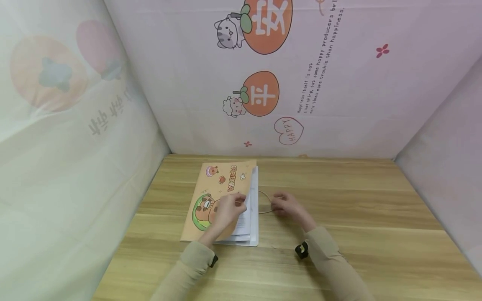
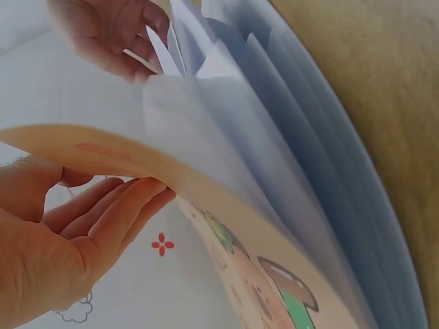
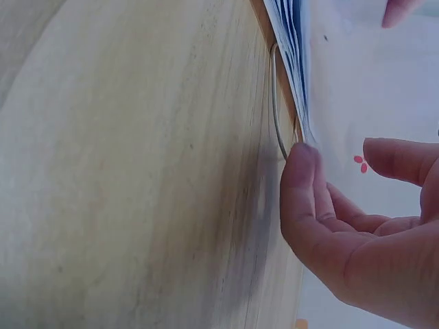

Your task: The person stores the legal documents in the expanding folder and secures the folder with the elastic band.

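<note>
An orange CAPYBARA folder lies on the table, its cover bowed upward over pale sheets. My left hand is at the cover's free edge, fingertips touching the bowed cover in the left wrist view. Thumb and fingers stand apart there. A thin elastic band loops out from the folder's right side. My right hand is at the far end of this loop. In the right wrist view its fingertips meet the band, with the thumb held away from them.
The wood-grain table extends on both sides of the folder. A printed cloth wall stands behind it, with further cloth at the left and right. Black straps sit at the wrists.
</note>
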`<state>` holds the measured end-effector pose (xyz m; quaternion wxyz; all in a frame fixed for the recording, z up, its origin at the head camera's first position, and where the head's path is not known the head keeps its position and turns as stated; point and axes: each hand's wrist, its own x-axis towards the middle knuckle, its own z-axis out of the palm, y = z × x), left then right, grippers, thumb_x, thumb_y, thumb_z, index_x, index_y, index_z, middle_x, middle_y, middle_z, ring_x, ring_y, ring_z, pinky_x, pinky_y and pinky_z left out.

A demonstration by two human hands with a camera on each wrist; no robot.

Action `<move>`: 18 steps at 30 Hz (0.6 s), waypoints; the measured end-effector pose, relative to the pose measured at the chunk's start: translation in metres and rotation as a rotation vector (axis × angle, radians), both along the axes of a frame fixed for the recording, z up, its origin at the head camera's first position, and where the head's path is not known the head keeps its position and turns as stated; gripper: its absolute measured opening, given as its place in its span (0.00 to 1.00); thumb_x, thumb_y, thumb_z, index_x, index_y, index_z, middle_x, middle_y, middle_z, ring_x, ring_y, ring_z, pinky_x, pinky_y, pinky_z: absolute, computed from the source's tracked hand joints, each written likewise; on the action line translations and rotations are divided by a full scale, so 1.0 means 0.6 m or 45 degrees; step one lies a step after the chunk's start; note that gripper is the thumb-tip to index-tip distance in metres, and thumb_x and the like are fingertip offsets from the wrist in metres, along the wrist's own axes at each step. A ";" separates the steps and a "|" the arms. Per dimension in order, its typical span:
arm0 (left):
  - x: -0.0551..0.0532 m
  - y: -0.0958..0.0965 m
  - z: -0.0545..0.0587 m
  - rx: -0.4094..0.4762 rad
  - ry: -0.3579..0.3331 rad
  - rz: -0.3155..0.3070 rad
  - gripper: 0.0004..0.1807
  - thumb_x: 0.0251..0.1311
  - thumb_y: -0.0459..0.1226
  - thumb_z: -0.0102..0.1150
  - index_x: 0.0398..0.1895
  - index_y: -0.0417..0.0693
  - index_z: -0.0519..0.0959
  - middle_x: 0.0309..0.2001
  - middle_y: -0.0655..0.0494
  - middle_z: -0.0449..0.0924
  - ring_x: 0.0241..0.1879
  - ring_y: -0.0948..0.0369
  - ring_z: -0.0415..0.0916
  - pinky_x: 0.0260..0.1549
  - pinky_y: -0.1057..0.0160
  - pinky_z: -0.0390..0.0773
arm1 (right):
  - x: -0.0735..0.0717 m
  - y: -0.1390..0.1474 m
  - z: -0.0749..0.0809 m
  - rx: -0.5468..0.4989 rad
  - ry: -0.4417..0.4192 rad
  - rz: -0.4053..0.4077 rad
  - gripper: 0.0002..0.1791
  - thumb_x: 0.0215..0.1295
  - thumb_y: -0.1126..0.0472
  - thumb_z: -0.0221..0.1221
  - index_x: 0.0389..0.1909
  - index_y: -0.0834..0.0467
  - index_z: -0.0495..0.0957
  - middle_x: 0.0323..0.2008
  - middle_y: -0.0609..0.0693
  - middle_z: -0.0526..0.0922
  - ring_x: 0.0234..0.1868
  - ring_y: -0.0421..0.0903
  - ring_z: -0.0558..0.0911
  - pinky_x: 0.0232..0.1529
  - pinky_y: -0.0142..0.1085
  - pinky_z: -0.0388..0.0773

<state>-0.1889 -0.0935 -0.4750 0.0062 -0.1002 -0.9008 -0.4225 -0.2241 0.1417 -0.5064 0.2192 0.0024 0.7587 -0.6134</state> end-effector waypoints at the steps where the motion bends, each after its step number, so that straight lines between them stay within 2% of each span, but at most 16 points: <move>1: 0.000 0.003 -0.002 -0.013 -0.002 -0.003 0.19 0.51 0.26 0.58 0.48 0.35 0.83 0.45 0.41 0.87 0.43 0.51 0.86 0.42 0.59 0.85 | 0.000 0.002 0.001 0.023 0.008 0.002 0.31 0.71 0.61 0.51 0.68 0.74 0.57 0.55 0.70 0.75 0.52 0.56 0.81 0.55 0.43 0.81; 3: 0.000 0.009 -0.008 -0.038 0.003 -0.014 0.18 0.51 0.26 0.58 0.48 0.34 0.83 0.44 0.41 0.88 0.41 0.53 0.86 0.39 0.61 0.85 | 0.000 0.004 0.002 0.051 0.015 0.004 0.31 0.71 0.61 0.51 0.68 0.74 0.57 0.57 0.72 0.74 0.55 0.59 0.80 0.57 0.45 0.80; 7: 0.004 0.020 -0.018 -0.060 -0.053 -0.036 0.19 0.54 0.27 0.57 0.50 0.34 0.82 0.47 0.42 0.87 0.40 0.56 0.83 0.37 0.62 0.83 | -0.001 0.006 0.004 0.078 0.003 0.004 0.30 0.73 0.61 0.48 0.68 0.75 0.57 0.61 0.74 0.70 0.60 0.62 0.78 0.60 0.45 0.78; 10: 0.008 0.029 -0.025 -0.126 -0.054 -0.060 0.18 0.56 0.29 0.57 0.51 0.34 0.82 0.46 0.43 0.87 0.36 0.60 0.80 0.34 0.65 0.81 | -0.001 0.006 0.006 0.059 -0.022 -0.005 0.30 0.73 0.61 0.48 0.68 0.76 0.56 0.63 0.75 0.68 0.61 0.62 0.77 0.61 0.45 0.78; 12: 0.010 0.036 -0.030 -0.184 -0.038 -0.083 0.12 0.57 0.28 0.57 0.43 0.34 0.83 0.35 0.46 0.86 0.27 0.63 0.75 0.26 0.68 0.76 | -0.001 0.006 0.007 0.052 -0.031 0.000 0.30 0.73 0.61 0.48 0.68 0.76 0.56 0.62 0.75 0.68 0.61 0.62 0.77 0.60 0.46 0.78; 14: 0.010 0.042 -0.036 -0.257 -0.014 -0.097 0.04 0.56 0.28 0.57 0.30 0.37 0.82 0.22 0.52 0.80 0.19 0.66 0.68 0.19 0.71 0.68 | -0.001 0.005 0.008 0.050 -0.035 0.002 0.30 0.72 0.62 0.48 0.68 0.77 0.56 0.61 0.75 0.70 0.59 0.61 0.79 0.59 0.45 0.79; 16: 0.011 0.048 -0.040 -0.315 0.001 -0.107 0.09 0.55 0.27 0.56 0.18 0.42 0.74 0.14 0.58 0.67 0.14 0.67 0.59 0.14 0.71 0.59 | -0.001 0.005 0.008 0.035 -0.044 0.019 0.29 0.72 0.63 0.49 0.67 0.77 0.57 0.59 0.75 0.72 0.56 0.58 0.81 0.58 0.45 0.80; 18: 0.012 0.053 -0.044 -0.395 0.023 -0.112 0.16 0.54 0.27 0.57 0.14 0.47 0.67 0.12 0.61 0.60 0.13 0.67 0.57 0.12 0.71 0.57 | -0.003 0.004 0.008 0.014 -0.050 0.041 0.28 0.72 0.64 0.48 0.65 0.78 0.59 0.56 0.74 0.75 0.52 0.55 0.83 0.55 0.43 0.81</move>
